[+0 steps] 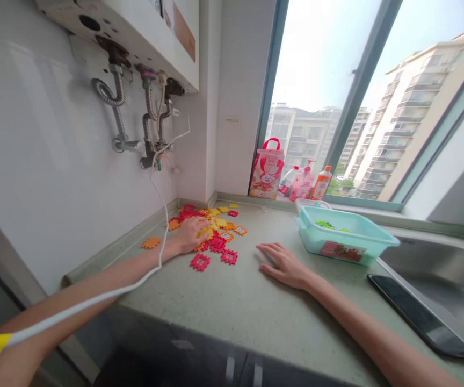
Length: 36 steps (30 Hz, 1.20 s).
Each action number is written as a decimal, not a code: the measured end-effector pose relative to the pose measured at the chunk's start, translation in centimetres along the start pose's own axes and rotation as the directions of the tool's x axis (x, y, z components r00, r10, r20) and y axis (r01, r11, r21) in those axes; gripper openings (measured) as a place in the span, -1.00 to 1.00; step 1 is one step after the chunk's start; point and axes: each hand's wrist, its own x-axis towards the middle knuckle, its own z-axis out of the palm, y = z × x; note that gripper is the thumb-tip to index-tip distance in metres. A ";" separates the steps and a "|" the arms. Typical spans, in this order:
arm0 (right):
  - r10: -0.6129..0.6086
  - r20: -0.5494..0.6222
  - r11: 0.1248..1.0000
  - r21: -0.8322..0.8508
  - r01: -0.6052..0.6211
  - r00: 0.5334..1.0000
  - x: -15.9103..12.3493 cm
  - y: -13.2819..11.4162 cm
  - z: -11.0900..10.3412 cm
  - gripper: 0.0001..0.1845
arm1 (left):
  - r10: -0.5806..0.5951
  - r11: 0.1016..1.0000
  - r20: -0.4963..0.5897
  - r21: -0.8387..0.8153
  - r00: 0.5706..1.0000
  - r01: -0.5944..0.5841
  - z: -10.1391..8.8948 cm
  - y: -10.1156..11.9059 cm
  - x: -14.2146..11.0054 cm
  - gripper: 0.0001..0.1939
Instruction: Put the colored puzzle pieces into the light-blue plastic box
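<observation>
My left hand (191, 235) rests on a pile of red, yellow and orange plastic building pieces with notched edges. Its fingers and thumb are apart over a yellow piece (215, 222); the palm hides some of the pile. Two red window-shaped pieces, one a red square piece (200, 262), lie nearest the counter's front. An orange piece (151, 243) sits alone left of my wrist. My right hand (283, 264) lies palm down on the counter (232, 301), fingers stretched out and holding nothing, between the pile and a mint-green plastic tub (348, 231).
Some green pieces (325, 225) are inside the tub. A black phone (417, 312) lies beside the steel sink (437, 269). Bottles, including a pink pump bottle (302, 184), and a pink bag (267, 172) stand by the window. A white cable (115, 293) crosses above my left forearm.
</observation>
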 end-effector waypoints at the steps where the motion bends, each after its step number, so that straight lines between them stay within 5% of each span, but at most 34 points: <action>1: 0.005 0.011 1.000 0.017 -0.005 1.000 0.0 -0.3 0.1 -0.30 | 0.030 1.000 0.022 -0.010 0.999 -0.030 0.2 -0.1 0.5 -0.56; 8: 0.036 0.097 0.998 0.044 -0.040 0.995 2.3 -2.6 1.4 -0.10 | 0.158 0.986 0.077 -0.071 0.984 -0.153 2.0 0.5 3.9 -0.59; 14: 0.102 0.033 0.994 0.045 -0.103 0.994 7.3 -1.8 3.4 -0.29 | 0.212 0.975 -0.026 -0.067 0.977 -0.214 2.4 0.5 4.2 -0.61; 18: 0.175 0.013 0.984 0.022 -0.175 0.985 9.9 -0.1 4.4 -0.39 | 0.424 0.905 -0.008 -0.034 0.905 -0.424 1.3 2.2 3.8 -0.52; 24: 0.060 0.029 0.998 -0.004 -0.060 0.998 11.6 1.1 4.8 -0.49 | 0.570 0.810 0.037 -0.190 0.821 -0.555 0.9 6.7 3.5 -0.81; 30: 0.129 -0.125 0.991 -0.024 -0.132 0.984 11.2 0.6 4.6 -0.70 | 0.486 0.871 0.074 -0.122 0.871 -0.476 0.9 4.6 3.5 -0.53; 36: 0.208 -0.144 0.975 -0.054 -0.218 0.967 10.8 0.7 4.3 -0.71 | 0.298 0.954 0.127 -0.076 0.946 -0.291 -1.0 3.3 3.6 -0.61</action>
